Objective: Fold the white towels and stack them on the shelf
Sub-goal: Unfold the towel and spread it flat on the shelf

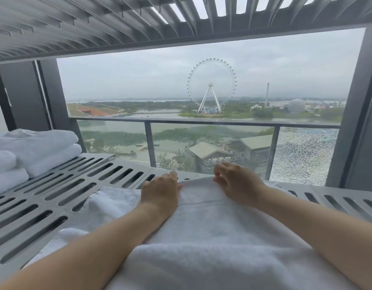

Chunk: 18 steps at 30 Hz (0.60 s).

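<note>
Towel (201, 227) edge, mid-frame: your left hand (160, 192) grips it, hold of right hand (239, 183) unclear; likely squaring the fold.

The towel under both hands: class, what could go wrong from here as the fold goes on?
A rumpled cloth seems tucked under the towel on its left side, so the fold may come out lumpy or drag it along.
The left hand and right hand sit close together at the far edge, so the outer corners may sag unevenly.
</note>
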Each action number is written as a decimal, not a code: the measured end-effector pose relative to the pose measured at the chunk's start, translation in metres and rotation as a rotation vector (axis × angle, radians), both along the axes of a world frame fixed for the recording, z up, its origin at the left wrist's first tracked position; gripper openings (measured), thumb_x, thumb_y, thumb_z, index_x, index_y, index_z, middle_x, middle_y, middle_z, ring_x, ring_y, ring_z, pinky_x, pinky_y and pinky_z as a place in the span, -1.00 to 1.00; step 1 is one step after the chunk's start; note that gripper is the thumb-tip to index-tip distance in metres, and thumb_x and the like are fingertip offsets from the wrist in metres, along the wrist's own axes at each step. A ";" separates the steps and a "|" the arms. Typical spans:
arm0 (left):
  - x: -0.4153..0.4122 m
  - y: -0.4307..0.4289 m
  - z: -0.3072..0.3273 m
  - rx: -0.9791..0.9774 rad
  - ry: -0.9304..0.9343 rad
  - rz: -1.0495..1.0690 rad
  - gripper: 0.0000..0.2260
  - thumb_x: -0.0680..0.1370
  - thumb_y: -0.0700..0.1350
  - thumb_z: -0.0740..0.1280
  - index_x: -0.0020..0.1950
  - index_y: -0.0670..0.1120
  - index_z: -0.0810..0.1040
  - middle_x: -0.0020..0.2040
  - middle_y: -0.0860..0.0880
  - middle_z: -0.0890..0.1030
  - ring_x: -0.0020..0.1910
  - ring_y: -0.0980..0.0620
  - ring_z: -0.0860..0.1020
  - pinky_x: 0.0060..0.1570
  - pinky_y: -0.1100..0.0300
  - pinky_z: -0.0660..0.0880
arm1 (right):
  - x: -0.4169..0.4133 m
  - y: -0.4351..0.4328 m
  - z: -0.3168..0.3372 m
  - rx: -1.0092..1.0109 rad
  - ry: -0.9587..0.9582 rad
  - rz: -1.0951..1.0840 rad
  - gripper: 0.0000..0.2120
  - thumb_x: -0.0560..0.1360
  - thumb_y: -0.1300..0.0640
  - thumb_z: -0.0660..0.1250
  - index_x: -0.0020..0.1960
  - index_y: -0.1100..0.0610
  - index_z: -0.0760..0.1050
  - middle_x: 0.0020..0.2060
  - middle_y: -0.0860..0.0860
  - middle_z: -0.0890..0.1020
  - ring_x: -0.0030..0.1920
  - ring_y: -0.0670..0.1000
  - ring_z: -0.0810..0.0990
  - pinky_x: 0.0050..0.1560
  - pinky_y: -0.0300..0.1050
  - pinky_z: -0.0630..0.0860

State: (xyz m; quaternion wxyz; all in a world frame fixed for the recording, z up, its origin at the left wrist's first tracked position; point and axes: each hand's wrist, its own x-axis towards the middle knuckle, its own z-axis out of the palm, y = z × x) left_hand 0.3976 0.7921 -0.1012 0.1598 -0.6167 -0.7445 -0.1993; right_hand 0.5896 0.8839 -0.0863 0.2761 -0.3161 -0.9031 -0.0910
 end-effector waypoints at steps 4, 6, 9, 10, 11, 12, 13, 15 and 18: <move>-0.004 0.003 0.001 -0.082 -0.034 -0.004 -0.86 0.59 0.02 0.14 -0.04 -0.03 0.38 0.00 -0.02 0.56 -0.01 -0.05 0.52 -0.06 0.07 0.33 | 0.004 0.015 -0.004 -0.086 -0.042 -0.044 -0.84 0.52 0.00 0.23 -0.06 0.09 0.47 -0.08 0.02 0.55 -0.05 0.08 0.52 -0.16 -0.12 0.38; -0.006 0.004 0.002 -0.121 -0.057 -0.003 -0.83 0.59 0.03 0.14 0.03 -0.04 0.42 0.03 -0.01 0.55 0.01 -0.04 0.51 -0.02 0.05 0.34 | 0.008 0.020 -0.014 -0.306 0.011 -0.104 -0.82 0.51 -0.03 0.25 -0.06 0.08 0.49 -0.04 0.02 0.52 0.04 0.06 0.47 0.01 -0.09 0.40; -0.006 0.004 0.003 -0.148 -0.059 -0.004 -0.80 0.60 0.04 0.12 0.07 -0.05 0.42 0.04 -0.01 0.53 0.02 -0.03 0.49 0.03 0.02 0.33 | 0.012 0.026 -0.018 -0.351 -0.002 -0.151 -0.79 0.51 -0.08 0.22 -0.03 0.05 0.48 0.02 0.03 0.50 0.09 0.05 0.43 0.11 -0.06 0.37; -0.006 0.003 0.003 -0.150 -0.058 -0.008 -0.79 0.60 0.04 0.11 0.08 -0.06 0.42 0.04 -0.01 0.52 0.03 -0.03 0.48 0.05 0.00 0.33 | 0.011 0.025 -0.017 -0.346 -0.014 -0.152 -0.79 0.52 -0.07 0.21 -0.02 0.05 0.47 0.03 0.03 0.51 0.10 0.05 0.43 0.11 -0.05 0.37; -0.006 0.003 0.003 -0.147 -0.057 -0.010 -0.78 0.60 0.05 0.11 0.08 -0.06 0.42 0.03 -0.01 0.50 0.03 -0.02 0.48 0.06 -0.01 0.33 | 0.010 0.024 -0.017 -0.342 -0.028 -0.153 -0.80 0.53 -0.07 0.19 -0.03 0.05 0.46 0.03 0.03 0.52 0.10 0.06 0.43 0.10 -0.05 0.37; -0.006 0.003 0.003 -0.138 -0.051 -0.012 -0.78 0.60 0.05 0.11 0.07 -0.05 0.41 0.03 -0.01 0.50 0.03 -0.02 0.47 0.06 -0.01 0.32 | 0.009 0.023 -0.016 -0.342 -0.039 -0.155 -0.80 0.53 -0.06 0.18 -0.03 0.05 0.45 0.03 0.04 0.53 0.10 0.06 0.43 0.09 -0.04 0.37; -0.006 0.003 0.003 -0.123 -0.040 -0.016 -0.79 0.60 0.05 0.11 0.06 -0.05 0.41 0.02 0.00 0.50 0.02 -0.02 0.47 0.05 0.00 0.32 | 0.009 0.021 -0.016 -0.343 -0.044 -0.158 -0.80 0.53 -0.06 0.17 -0.04 0.06 0.45 0.02 0.04 0.54 0.09 0.06 0.43 0.08 -0.04 0.37; -0.007 0.002 0.002 -0.085 -0.029 -0.037 -0.84 0.60 0.04 0.11 0.01 -0.02 0.37 -0.01 0.00 0.52 -0.05 -0.01 0.46 0.00 0.02 0.32 | 0.010 0.016 -0.015 -0.326 -0.038 -0.152 -0.77 0.54 -0.05 0.16 -0.04 0.10 0.46 0.00 0.06 0.55 0.05 0.06 0.46 0.04 -0.05 0.40; -0.008 0.002 0.001 -0.076 -0.078 -0.097 -0.91 0.60 0.00 0.12 -0.02 0.00 0.32 -0.02 0.00 0.55 -0.13 0.00 0.45 -0.03 0.05 0.35 | 0.012 0.005 -0.012 -0.278 -0.030 -0.152 -0.72 0.56 -0.03 0.12 -0.06 0.16 0.47 -0.02 0.10 0.55 0.00 0.08 0.50 -0.03 -0.10 0.37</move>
